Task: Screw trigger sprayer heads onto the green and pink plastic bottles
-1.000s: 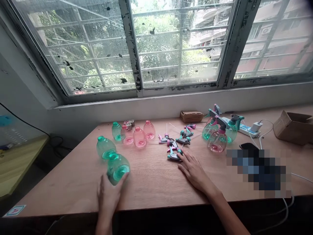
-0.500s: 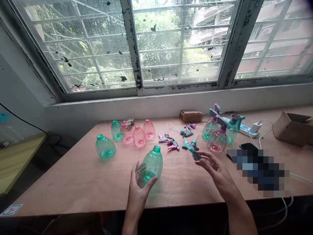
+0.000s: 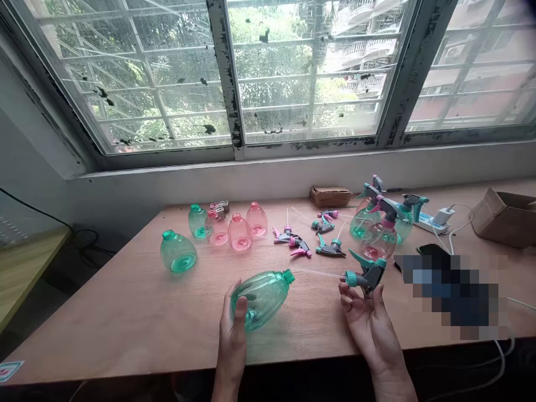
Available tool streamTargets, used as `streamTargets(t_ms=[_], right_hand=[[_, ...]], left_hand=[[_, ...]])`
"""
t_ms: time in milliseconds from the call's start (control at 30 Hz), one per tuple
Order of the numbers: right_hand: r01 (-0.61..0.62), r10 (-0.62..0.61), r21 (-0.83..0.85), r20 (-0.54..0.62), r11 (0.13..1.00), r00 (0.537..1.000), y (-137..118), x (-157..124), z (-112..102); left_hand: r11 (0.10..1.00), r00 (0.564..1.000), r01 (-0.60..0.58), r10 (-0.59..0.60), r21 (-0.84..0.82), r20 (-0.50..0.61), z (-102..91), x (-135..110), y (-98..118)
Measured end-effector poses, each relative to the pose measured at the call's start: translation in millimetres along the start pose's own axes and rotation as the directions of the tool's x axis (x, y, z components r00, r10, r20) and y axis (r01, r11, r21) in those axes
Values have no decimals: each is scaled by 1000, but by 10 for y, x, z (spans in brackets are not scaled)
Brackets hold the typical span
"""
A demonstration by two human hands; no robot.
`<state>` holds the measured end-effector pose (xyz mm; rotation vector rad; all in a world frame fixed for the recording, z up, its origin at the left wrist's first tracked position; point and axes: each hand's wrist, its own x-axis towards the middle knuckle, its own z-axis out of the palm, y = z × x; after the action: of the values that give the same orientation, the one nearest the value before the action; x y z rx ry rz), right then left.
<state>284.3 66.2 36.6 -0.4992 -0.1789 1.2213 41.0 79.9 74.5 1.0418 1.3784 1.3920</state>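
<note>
Three green bottles (image 3: 178,254) without heads and three pink bottles (image 3: 239,233) are there. Six loose spray heads (image 3: 330,247) show, five of them lying on the bench (image 3: 125,312). Complete sprayers (image 3: 383,237) overlap, so three or four. Two brown boxes (image 3: 506,218), one power strip (image 3: 425,220), one phone (image 3: 431,249).

Found no legible text, brand or number anywhere. Noticed a small sticker (image 3: 9,371) with a reddish mark on the table (image 3: 138,318) corner, far to the left of the left hand (image 3: 233,335), too small and blurred to read. Spotted marks on the small blocks (image 3: 220,208) well beyond that hand, likewise illegible. Made out nothing in the pixelated patch (image 3: 454,293) just right of the right hand (image 3: 368,324).
</note>
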Motion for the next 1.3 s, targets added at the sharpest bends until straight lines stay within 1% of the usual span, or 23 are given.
streamTargets(t_ms=[67, 133, 267, 400, 467, 567, 633, 700, 833, 900, 1000, 1167, 1233, 1300], right_hand=[[-21, 22, -37, 15, 999, 1000, 40, 12, -6], [-17, 18, -49, 13, 999, 1000, 60, 29, -12], [42, -41, 18, -42, 999, 998, 39, 69, -25], [33, -31, 48, -32, 998, 999, 21, 85, -18], [22, -22, 10, -15, 1000, 1000, 40, 77, -3], [-28, 29, -78, 4, 997, 1000, 88, 55, 20], [-47, 48, -107, 3, 993, 999, 110, 50, 24], [-18, 16, -100, -13, 995, 1000, 113, 62, 14], [86, -90, -49, -87, 995, 992, 80, 120, -32], [106, -110, -37, -114, 994, 987, 70, 141, -50], [108, -116, -69, -125, 992, 985, 85, 136, -48], [97, -115, -194, -83, 976, 990, 143, 63, 17], [91, -105, -257, -39, 962, 994, 163, 32, 42], [82, -75, -335, 34, 939, 997, 183, 4, 55]], left_hand=[[1000, 1000, 2, -2, -8, 20, 7, -8, 16], [1000, 1000, 3, -2, -14, 28, 10, -13, 30], [999, 1000, 25, -24, -26, 15, 17, -6, 46], [1000, 1000, 23, -23, -18, 19, 17, 13, 42], [1000, 999, 26, -26, -16, 30, 15, 18, 37], [1000, 999, 13, -12, -8, 53, 11, 13, 31], [1000, 998, 7, -7, -8, 56, 8, 8, 26], [999, 999, 20, -19, -27, 48, 4, 7, 20], [995, 998, 45, -42, -90, 35, -3, 16, 18], [995, 998, 47, -44, -92, 32, -3, 15, 31], [996, 998, 52, -49, -71, 43, 0, 5, 55], [998, 998, 44, -42, -38, 56, 3, -13, 58], [999, 997, 36, -35, -11, 74, -4, -10, 44], [1000, 994, 20, -22, 19, 104, -17, 0, 23]])
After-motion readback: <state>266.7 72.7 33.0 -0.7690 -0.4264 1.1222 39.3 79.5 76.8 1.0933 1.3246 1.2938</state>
